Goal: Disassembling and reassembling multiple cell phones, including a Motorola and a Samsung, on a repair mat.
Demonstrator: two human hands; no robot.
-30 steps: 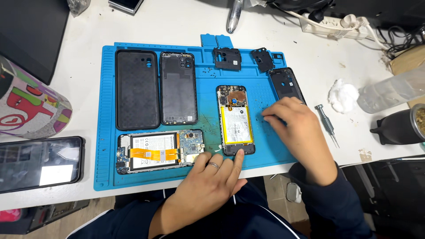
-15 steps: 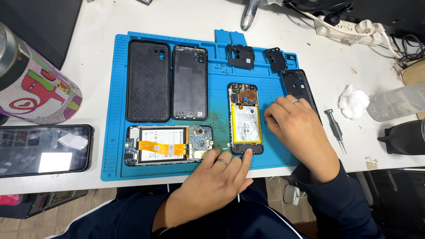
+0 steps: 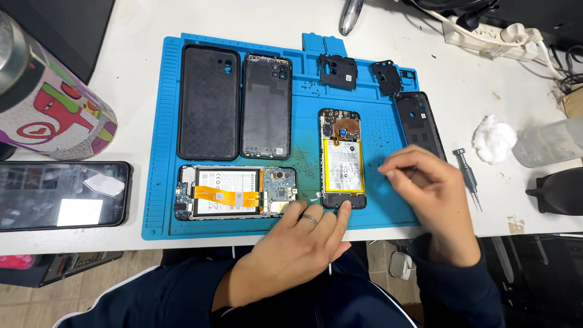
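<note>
- Now the left hand is as it was half a second ago: its grip loose and holding nothing, fingertips steadying the bottom edge of the open phone on the blue mat.
- The right hand has lifted off that phone and hangs just beside it, fingers pinched; whether they hold anything, I cannot tell.
- A screwdriver lies on the bench, right of that hand.

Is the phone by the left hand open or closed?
Open: the phone lies with its back cover off, yellow battery and circuit parts showing. The left hand touches its bottom edge.
</note>
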